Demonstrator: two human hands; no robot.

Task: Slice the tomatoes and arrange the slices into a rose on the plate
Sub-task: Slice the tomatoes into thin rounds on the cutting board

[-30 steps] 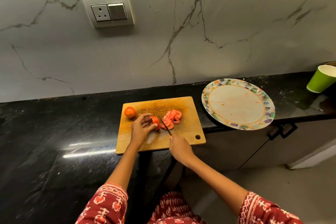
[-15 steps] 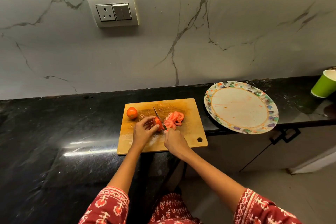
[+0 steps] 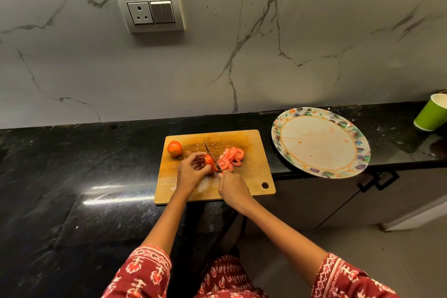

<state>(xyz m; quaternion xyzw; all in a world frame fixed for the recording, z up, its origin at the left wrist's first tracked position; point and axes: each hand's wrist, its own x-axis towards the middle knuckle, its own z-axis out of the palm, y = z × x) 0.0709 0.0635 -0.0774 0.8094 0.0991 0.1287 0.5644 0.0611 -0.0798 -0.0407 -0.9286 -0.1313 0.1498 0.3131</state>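
Since a second ago, right hand (image 3: 233, 187) advanced, gripping steel knife (image 3: 212, 158) mid-cut. Left hand (image 3: 192, 172) pinches red half-cut tomato (image 3: 209, 162) on wooden cutting board (image 3: 251, 176). Slices (image 3: 231, 158) alongside; whole tomato (image 3: 174, 148) beyond. Slicing step; next: finish stroke, reposition fingers.

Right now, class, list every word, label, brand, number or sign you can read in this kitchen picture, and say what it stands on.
None: no readable text anywhere in the view.
Switch plate: socket and switches, no lettering visible.
Plate: coloured rim pattern only, no words.
Green cup: plain, no print visible.
Cutting board and knife: no brand mark can be made out.
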